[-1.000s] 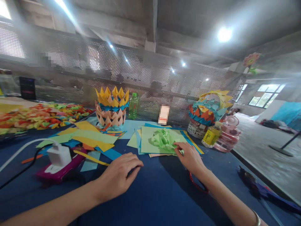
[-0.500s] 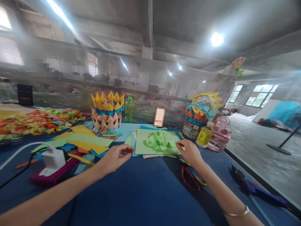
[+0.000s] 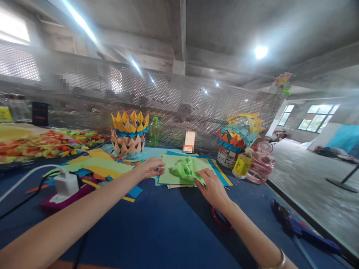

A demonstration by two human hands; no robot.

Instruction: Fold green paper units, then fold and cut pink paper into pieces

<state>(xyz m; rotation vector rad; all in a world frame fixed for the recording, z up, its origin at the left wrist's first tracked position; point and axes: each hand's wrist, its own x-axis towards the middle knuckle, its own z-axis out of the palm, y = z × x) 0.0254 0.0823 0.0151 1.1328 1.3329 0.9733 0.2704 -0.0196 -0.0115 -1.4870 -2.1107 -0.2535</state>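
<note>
A heap of folded light-green paper pieces [image 3: 183, 167] lies on a stack of coloured sheets [image 3: 167, 175] in the middle of the blue table. At the heap's right side my right hand [image 3: 211, 185] touches the pieces, its fingers curled; whether it grips one is too small to tell. My left hand [image 3: 153, 168] hovers at the left edge of the stack with its fingers bent and slightly apart, and nothing shows in it. Red-handled scissors [image 3: 220, 219] lie partly hidden under my right forearm.
Paper-fold baskets stand behind left [image 3: 129, 140] and right [image 3: 231, 144]. Bottles [image 3: 242, 164] are beside the right one. A glue gun [image 3: 303, 228] lies at the right edge, a plugged power strip [image 3: 60, 200] on the left, near a pile of paper bits [image 3: 53, 144].
My right hand has moved left onto the green pieces. My left hand has shifted right and up, to the stack's edge. The scissors are now more covered by my right arm.
</note>
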